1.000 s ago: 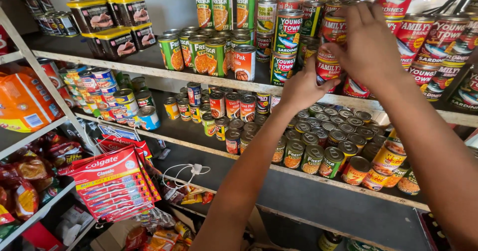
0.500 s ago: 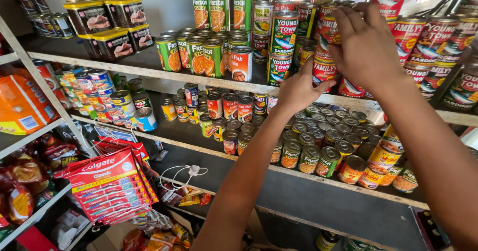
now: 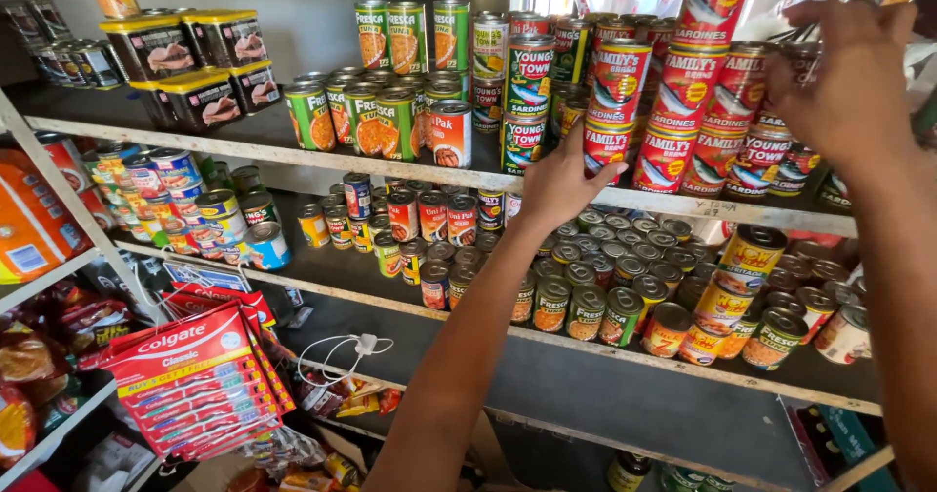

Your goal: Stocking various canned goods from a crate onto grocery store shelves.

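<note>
My left hand (image 3: 558, 182) reaches up to the top shelf (image 3: 244, 146), with thumb and fingers around the lower left side of a red fish can (image 3: 610, 143) at the shelf's front edge. Stacked red fish cans (image 3: 683, 92) fill the shelf to the right of it. My right hand (image 3: 847, 80) is raised at the far right, its back towards me and its fingers curled against red cans (image 3: 789, 62) in that stack. Whether those fingers hold a can is hidden by the hand.
Green cans (image 3: 376, 121) and yellow-lidded square tins (image 3: 185, 58) stand on the top shelf to the left. The middle shelf (image 3: 683, 355) holds several small cans. A red toothpaste card pack (image 3: 190, 380) and a white cable (image 3: 337, 350) hang lower left.
My right hand has moved right along the stacked red cans. My left hand stays at the red can on the shelf edge.
</note>
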